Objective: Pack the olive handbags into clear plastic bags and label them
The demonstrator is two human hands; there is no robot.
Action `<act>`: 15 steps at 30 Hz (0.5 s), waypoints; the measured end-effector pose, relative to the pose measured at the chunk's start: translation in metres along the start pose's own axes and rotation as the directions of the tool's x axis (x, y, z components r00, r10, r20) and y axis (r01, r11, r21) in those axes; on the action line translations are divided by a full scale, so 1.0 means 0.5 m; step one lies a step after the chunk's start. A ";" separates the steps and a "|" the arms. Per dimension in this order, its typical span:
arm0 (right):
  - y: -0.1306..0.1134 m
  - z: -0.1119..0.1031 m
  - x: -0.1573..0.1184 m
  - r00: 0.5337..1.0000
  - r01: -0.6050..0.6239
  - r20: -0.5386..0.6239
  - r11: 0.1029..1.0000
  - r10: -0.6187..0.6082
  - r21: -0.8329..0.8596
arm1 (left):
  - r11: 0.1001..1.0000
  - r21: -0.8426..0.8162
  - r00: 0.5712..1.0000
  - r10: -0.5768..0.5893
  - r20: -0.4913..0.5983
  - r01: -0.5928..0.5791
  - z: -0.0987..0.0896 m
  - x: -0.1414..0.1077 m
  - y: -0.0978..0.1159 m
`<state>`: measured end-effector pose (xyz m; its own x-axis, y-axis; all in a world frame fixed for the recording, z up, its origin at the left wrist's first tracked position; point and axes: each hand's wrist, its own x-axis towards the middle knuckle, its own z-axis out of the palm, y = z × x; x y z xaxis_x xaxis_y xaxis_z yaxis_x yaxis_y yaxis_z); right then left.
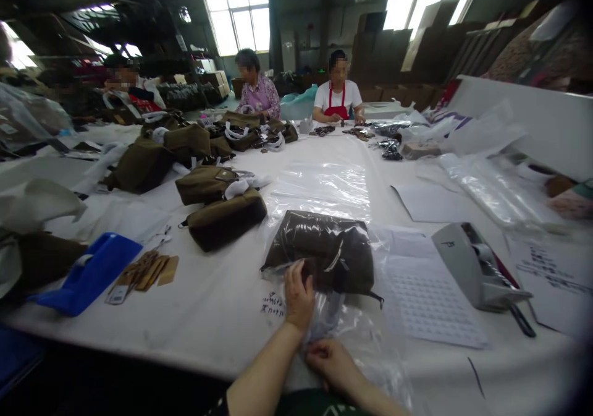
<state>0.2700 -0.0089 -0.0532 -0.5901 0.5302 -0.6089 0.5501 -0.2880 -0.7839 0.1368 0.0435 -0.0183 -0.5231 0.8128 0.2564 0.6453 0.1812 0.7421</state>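
Observation:
A dark brown bag [324, 249] lies inside a clear plastic bag [365, 335] on the white table, close in front of me. My left hand [299, 295] rests at the bag's near edge, its fingers apart over the plastic. Nearer to me, my right hand [331, 361] has its fingers pinched together on the loose end of the plastic bag.
Olive bags [227, 218] lie to the left, beside tags [148, 271] and a blue tape dispenser [90, 274]. A printed sheet [430, 292], a grey tape dispenser [477, 267] and plastic bags [491, 187] are at the right. People sit at the far side.

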 end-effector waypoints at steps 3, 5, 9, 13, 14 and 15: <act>-0.007 -0.018 -0.024 0.996 0.048 0.078 0.998 -0.050 0.029 | 0.983 0.166 0.996 0.082 -0.023 -0.077 0.029 -0.015 -0.005; -0.020 -0.065 -0.068 0.972 0.139 0.188 0.990 -0.138 0.008 | 0.947 0.302 0.991 0.126 -0.037 -0.109 0.040 -0.012 -0.007; -0.035 -0.260 -0.185 0.902 0.340 0.243 0.934 -0.358 0.113 | 0.879 0.461 0.987 0.158 -0.033 -0.125 0.054 -0.003 -0.004; 0.009 -0.539 -0.268 0.601 0.470 -0.768 0.875 -0.221 0.116 | 0.870 0.465 0.979 0.200 -0.034 -0.162 0.066 0.007 -0.007; 0.026 -0.608 -0.279 0.451 0.478 -0.876 0.875 -0.170 0.076 | 0.872 0.457 0.977 0.212 -0.033 -0.174 0.068 0.008 -0.008; 0.044 -0.671 -0.284 0.357 0.472 -0.924 0.880 -0.137 0.052 | 0.873 0.451 0.974 0.223 -0.032 -0.185 0.070 0.009 -0.009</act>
<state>0.5638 0.1770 0.0569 0.2597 0.9657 0.0024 0.1744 -0.0444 -0.9837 0.1513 0.0657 -0.0421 -0.3834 0.8148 0.4348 0.9113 0.2573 0.3215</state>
